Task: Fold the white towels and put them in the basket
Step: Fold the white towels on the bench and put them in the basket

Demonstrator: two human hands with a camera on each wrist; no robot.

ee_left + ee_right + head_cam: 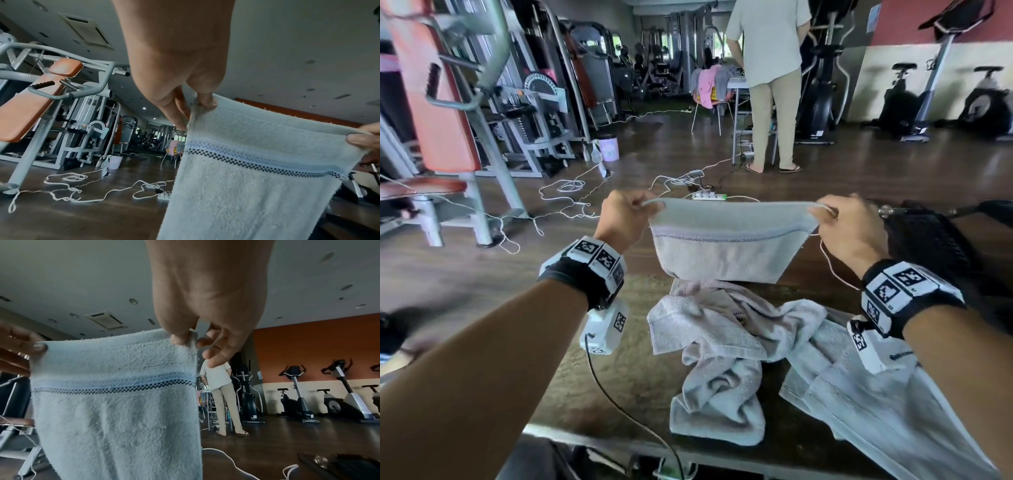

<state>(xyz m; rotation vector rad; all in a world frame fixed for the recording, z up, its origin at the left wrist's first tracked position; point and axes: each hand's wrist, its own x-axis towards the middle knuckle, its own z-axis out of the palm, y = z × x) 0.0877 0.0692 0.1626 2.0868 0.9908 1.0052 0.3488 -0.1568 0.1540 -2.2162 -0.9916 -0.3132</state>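
Left hand (622, 219) and right hand (851, 228) each pinch a top corner of a white towel (726, 250), stretched taut between them, lower part hanging toward the table (626, 370). Step: opening out for folding. Next, likely: bring corners together evenly; black basket (928, 246) sits just beyond the right grip.

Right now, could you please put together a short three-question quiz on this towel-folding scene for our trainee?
1. True or false: both hands pinch the top corners of the held towel.
2. Where is the black basket: A) left of the held towel, B) right of it, C) on the floor?
3. Fill in: unfolded towels lie on the ____.

Key:
1. True: left hand, right hand.
2. B.
3. Table.
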